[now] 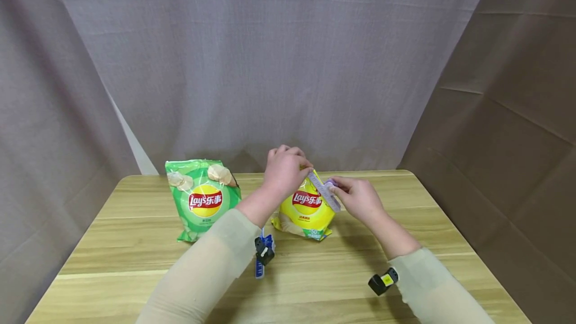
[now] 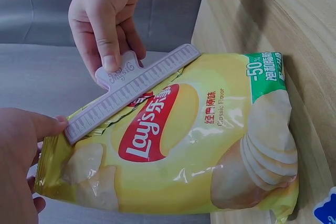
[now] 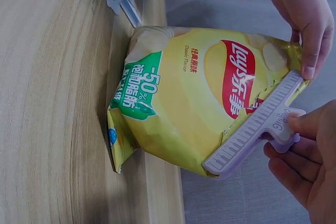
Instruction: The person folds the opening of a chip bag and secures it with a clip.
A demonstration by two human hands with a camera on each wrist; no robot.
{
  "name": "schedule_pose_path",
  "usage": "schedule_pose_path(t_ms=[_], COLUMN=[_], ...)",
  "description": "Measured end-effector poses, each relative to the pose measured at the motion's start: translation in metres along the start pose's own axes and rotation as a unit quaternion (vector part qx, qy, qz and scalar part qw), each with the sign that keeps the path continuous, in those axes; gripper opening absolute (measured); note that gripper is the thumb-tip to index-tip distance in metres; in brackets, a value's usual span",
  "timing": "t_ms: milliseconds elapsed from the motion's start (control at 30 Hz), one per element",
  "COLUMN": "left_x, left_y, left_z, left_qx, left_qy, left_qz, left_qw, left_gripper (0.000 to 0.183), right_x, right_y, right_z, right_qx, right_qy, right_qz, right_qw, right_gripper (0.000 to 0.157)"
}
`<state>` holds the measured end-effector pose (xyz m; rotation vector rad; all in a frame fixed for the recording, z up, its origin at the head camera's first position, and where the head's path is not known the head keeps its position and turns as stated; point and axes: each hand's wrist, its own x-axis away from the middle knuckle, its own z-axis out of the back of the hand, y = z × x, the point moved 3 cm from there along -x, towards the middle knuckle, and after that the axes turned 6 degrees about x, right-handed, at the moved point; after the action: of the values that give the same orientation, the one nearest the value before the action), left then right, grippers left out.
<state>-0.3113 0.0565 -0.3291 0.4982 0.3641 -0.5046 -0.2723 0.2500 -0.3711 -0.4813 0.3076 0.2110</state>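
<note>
A yellow Lay's chip bag (image 1: 299, 218) stands on the table, its upper right corner folded over. Along that slanted fold lies a pale purple bag clip (image 2: 137, 90) with a ruler-like pattern on its long bar. My right hand (image 1: 361, 200) pinches the clip's handle between thumb and fingers. At the bag's top edge, my left hand (image 1: 285, 170) grips the corner, its thumb right at the clip's end in the left wrist view. The clip's rear bar is mostly hidden behind the bag.
To the left stands a green Lay's bag (image 1: 185, 194), a dark torn-looking edge at its upper right corner. A blue clip (image 1: 259, 269) lies on the wooden table (image 1: 315, 284) near my left forearm, partly hidden by a black wrist device. Grey curtains (image 1: 279, 64) hang behind the table.
</note>
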Motion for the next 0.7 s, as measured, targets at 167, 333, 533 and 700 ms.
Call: schedule_pose_path(t_ms=[167,333,533,700], left_x=[0.0,0.001,0.001,0.001], left_y=[-0.001,-0.001,0.001,0.002], left_z=[0.0,0.0,0.001,0.0], left_qx=[-0.002,-0.004,0.0,0.001], left_qy=[-0.004,-0.012,-0.012,-0.016], left_qz=[-0.001,0.001,-0.006,-0.01], left_qw=[1.0,0.9999,0.9999,0.9998], left_gripper=[0.015,0.015,0.015,0.017], right_x=[0.0,0.0,-0.002,-0.003], right_y=[0.0,0.002,0.007,0.012], right_z=[0.0,-0.002,-0.004,-0.003], right_qx=[-0.007,-0.017,-0.037,-0.043], right_qy=[-0.008,-0.018,-0.018,-0.017], right_qz=[0.001,-0.008,0.0,0.0], right_qw=[1.0,1.0,0.999,0.999], right_gripper=[0.036,0.037,0.038,0.039])
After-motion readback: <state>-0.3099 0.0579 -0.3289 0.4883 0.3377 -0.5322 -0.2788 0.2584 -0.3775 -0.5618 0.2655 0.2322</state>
